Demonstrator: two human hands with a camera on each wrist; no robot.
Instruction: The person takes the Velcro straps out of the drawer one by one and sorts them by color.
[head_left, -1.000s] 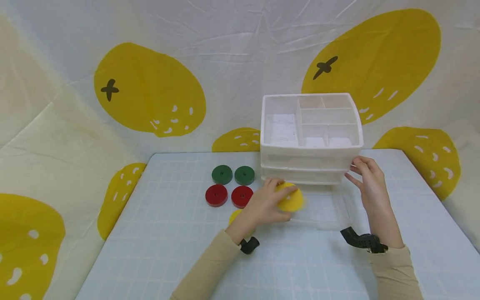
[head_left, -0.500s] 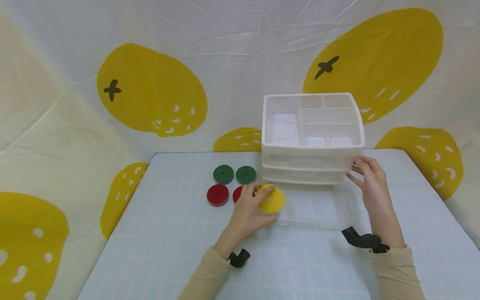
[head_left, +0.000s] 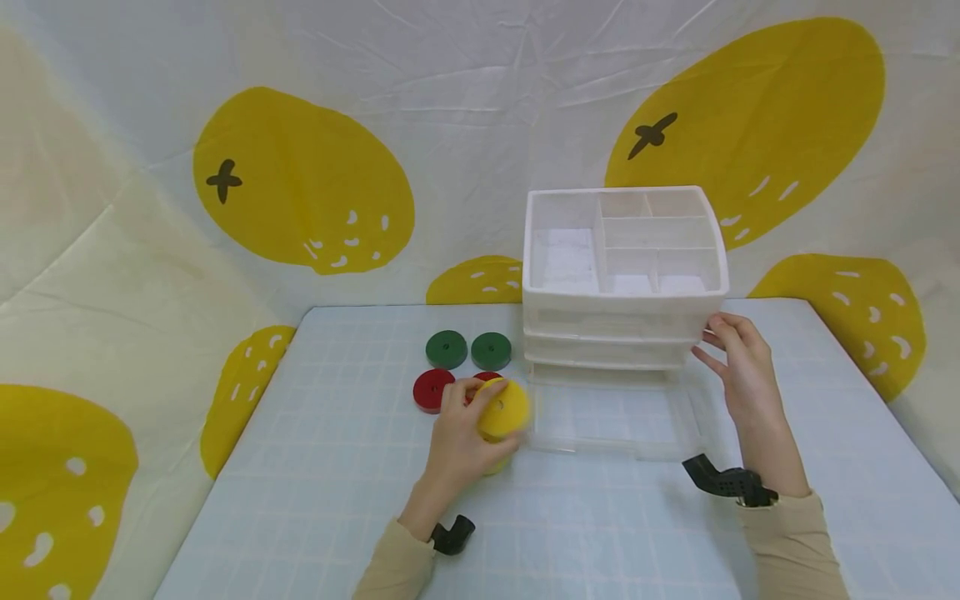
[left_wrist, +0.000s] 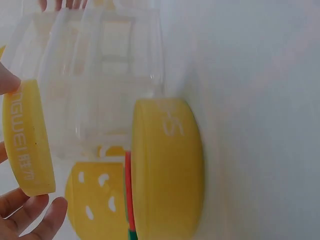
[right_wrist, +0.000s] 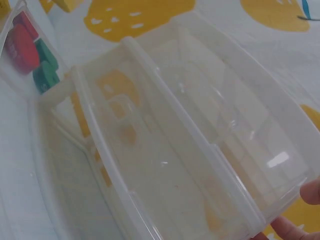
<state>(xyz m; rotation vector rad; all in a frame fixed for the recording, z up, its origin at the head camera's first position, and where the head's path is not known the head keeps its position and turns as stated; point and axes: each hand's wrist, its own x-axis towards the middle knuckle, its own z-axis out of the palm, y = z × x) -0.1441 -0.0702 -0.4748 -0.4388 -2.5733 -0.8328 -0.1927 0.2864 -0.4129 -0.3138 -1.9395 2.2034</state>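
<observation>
My left hand (head_left: 461,437) pinches a yellow disc (head_left: 504,410) by its rim, tilted up just left of the pulled-out drawer. White lettering shows on the rim of that disc (left_wrist: 30,145) in the left wrist view. Partly hidden under the hand lies a second yellow disc (left_wrist: 167,170). My right hand (head_left: 746,375) holds the lower right front corner of a white drawer unit (head_left: 626,304), thumb and fingertips at its edge. The bottom see-through drawer (head_left: 615,446) sticks out toward me.
Two green discs (head_left: 446,349) lie left of the unit. In front of them are two red discs (head_left: 432,391), one mostly covered by the left hand. The unit's top tray (head_left: 562,250) has several compartments. A cloth with yellow fruit shapes (head_left: 300,179) hangs behind the table.
My left hand has moved left with the yellow disc, from above the open drawer to beside it, over the other yellow disc. My right hand stays at the unit's corner.
</observation>
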